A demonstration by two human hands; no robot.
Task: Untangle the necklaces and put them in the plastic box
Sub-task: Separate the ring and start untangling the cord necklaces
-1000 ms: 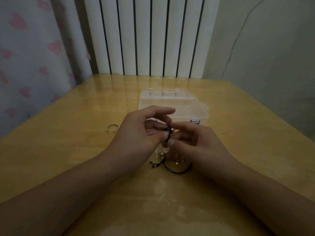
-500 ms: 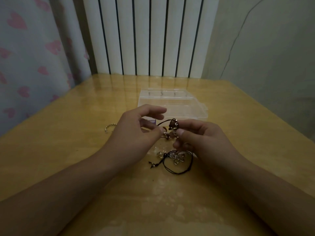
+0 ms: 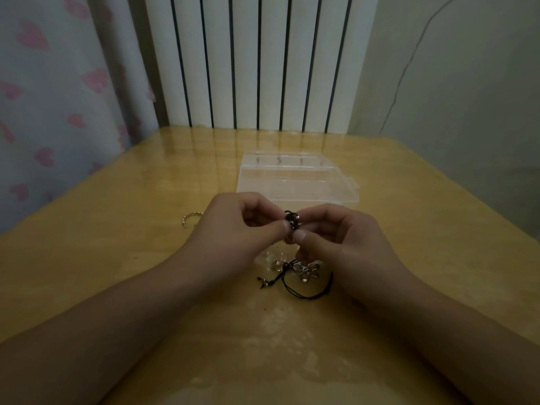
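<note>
From the head camera, your left hand and your right hand meet above the middle of the wooden table, raised off its surface. Your fingers are curled on both sides, and thumb and forefinger of each hand pinch the same small dark knot of the tangled necklaces from opposite sides. The thumb tips nearly touch just below that knot. What exactly the knot is made of is too dim to tell; it looks like a dark bead or ring with cord looped around it.

The rest of the tangle hangs down from your fingers to the table. Under your right hand lies a silver flower-shaped pendant, and a thin black cord curves in a loop on the wood in front of it. One short end of the cord with small tips lies to the left of the loop.

The clear plastic box sits on the table just beyond your hands, towards the wall, with its lid seemingly down. None of the necklaces are in it.

A small gold-coloured open ring or bangle lies on the table to the left of your left hand, apart from it. Behind the table stands a white ribbed radiator, with a curtain with pink hearts to its left.
</note>
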